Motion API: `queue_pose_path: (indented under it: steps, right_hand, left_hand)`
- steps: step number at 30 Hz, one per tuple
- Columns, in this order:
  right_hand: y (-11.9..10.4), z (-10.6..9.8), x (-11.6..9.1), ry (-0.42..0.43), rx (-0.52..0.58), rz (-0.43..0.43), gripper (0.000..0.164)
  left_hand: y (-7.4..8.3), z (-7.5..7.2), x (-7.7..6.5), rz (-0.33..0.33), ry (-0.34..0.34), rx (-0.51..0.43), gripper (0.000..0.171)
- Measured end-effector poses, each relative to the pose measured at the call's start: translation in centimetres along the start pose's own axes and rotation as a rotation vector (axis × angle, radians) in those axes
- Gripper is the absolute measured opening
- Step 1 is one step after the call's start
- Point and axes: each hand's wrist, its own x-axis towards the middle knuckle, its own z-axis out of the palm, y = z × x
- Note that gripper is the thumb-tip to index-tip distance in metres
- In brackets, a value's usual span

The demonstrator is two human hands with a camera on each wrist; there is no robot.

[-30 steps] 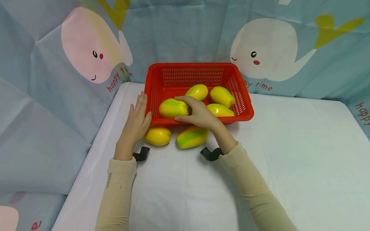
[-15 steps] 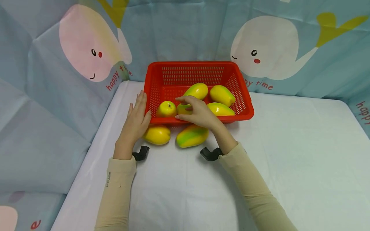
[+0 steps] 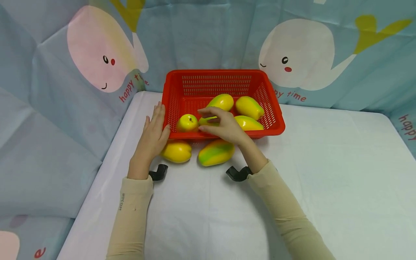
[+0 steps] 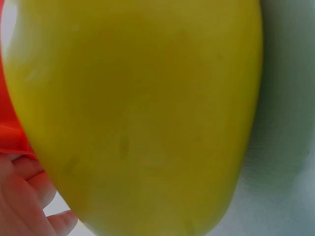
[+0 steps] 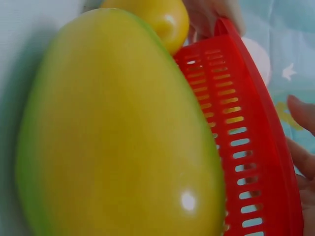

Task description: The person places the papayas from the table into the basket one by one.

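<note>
While the left hand (image 3: 152, 131) lies along the red basket (image 3: 224, 134), the right hand (image 3: 224, 124) is over its front rim

As I see it from where I stand, the left hand has its fingers straight and close together, laid against the left wall of the basket, and its thumb stands out at the front corner; it grips nothing. The right hand is bent over the front rim. Its thumb and fingers are curved and apart, with a clear gap between them. It does not seem to hold anything, but I cannot tell if it touches the half-hidden fruit (image 3: 203, 122) which lies below it.

To the left of this one, an upturned fruit (image 3: 187, 123) shows its stem end. Three more are inside: a rear fruit (image 3: 222, 102), a side fruit (image 3: 249, 107) near the right wall, and a front fruit (image 3: 249, 124) close to the front rim.

Outside, on the white cloth (image 3: 201, 209), two others lie just before the basket: a yellow fruit (image 3: 177, 152) near the left wrist, and a striped fruit (image 3: 216, 153) with a green band. Both arms wear beige sleeves (image 3: 134, 216). Behind everything hangs a blue curtain (image 3: 204, 39) with printed whales (image 3: 299, 54).
</note>
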Motion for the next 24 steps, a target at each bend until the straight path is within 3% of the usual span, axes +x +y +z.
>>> queue_pose_path:
  steps: [9, 16, 24]
  right_hand:
    - [0.5, -0.4, -3.0, 0.097, 0.135, -0.198, 0.034]
    - [1.0, -1.1, -6.4, 0.136, 0.151, -0.25, 0.033]
    - [1.8, -1.6, -9.3, 0.106, 0.12, -0.277, 0.033]
  left_hand:
    - [-0.1, 0.2, -0.1, 0.005, -0.005, -0.009, 0.064]
    - [0.0, 0.0, 0.0, 0.001, 0.002, -0.007, 0.065]
    - [0.1, 0.0, 0.0, -0.01, 0.002, -0.009, 0.066]
